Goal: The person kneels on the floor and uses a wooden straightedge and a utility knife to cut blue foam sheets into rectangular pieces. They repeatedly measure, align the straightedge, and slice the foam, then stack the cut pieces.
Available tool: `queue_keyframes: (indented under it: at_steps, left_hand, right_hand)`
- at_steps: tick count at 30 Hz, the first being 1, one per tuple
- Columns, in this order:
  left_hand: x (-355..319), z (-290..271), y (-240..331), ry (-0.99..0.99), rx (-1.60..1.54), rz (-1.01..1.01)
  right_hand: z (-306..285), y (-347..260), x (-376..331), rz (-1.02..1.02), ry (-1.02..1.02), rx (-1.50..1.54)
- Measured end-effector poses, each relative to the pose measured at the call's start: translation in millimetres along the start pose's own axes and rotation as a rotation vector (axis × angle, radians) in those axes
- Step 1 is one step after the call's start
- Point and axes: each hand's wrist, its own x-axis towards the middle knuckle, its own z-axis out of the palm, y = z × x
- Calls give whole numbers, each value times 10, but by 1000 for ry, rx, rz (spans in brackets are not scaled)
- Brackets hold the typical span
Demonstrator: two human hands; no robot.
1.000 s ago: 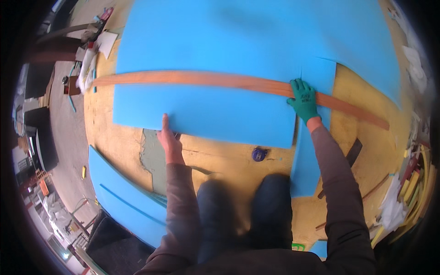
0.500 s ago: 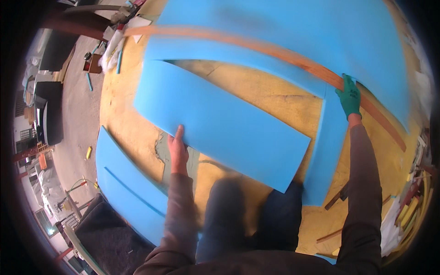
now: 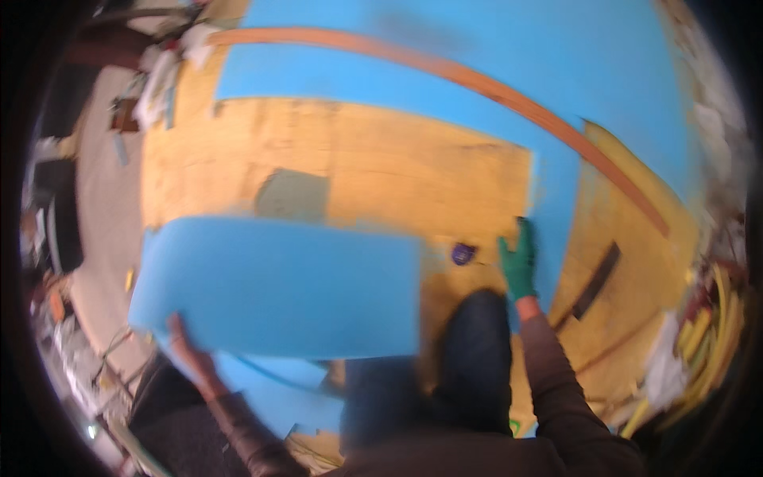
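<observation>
A loose, roughly rectangular blue foam sheet (image 3: 294, 286) lies across the left and front of the work surface. My bare left hand (image 3: 189, 350), blurred by motion, grips its near edge. Over the narrow strip of a larger blue foam sheet (image 3: 381, 67) is my right hand (image 3: 519, 258) in a green glove. Thumb and fingers are apart; a dark spot at the fingertip is too small to make out. Beyond it, a long reddish-brown wooden strip (image 3: 477, 77) lies across the large sheet. Left of the glove sits a small purple roundish object (image 3: 463, 254).
The yellowish work surface (image 3: 397, 175) has a grey patch (image 3: 294, 193). Another blue foam piece (image 3: 270, 389) lies under the held sheet. A dark flat strip (image 3: 596, 281) rests at the right. Yellow offcuts (image 3: 711, 334) and white plastic (image 3: 666, 366) crowd the right edge.
My left hand has pulled the loose foam sheet left and nearer, uncovering the grey patch and purple object. My right hand has left the wooden strip and come nearer and left.
</observation>
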Motion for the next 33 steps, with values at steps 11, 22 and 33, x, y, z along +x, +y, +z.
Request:
queue_keyframes:
  at_steps: [11, 22, 33]
  left_hand:
    - [157, -2494, -879, 263, 1048, -212]
    - [74, -289, -1131, -643, 855, 180]
    - [-2125, 6330, -325, -1203, 604, 1105]
  right_hand:
    - [205, 96, -387, 74, 204, -60]
    - [-439, 1116, -312, 384, 390, -56]
    - [-901, 2469, -1755, 1190, 215, -274]
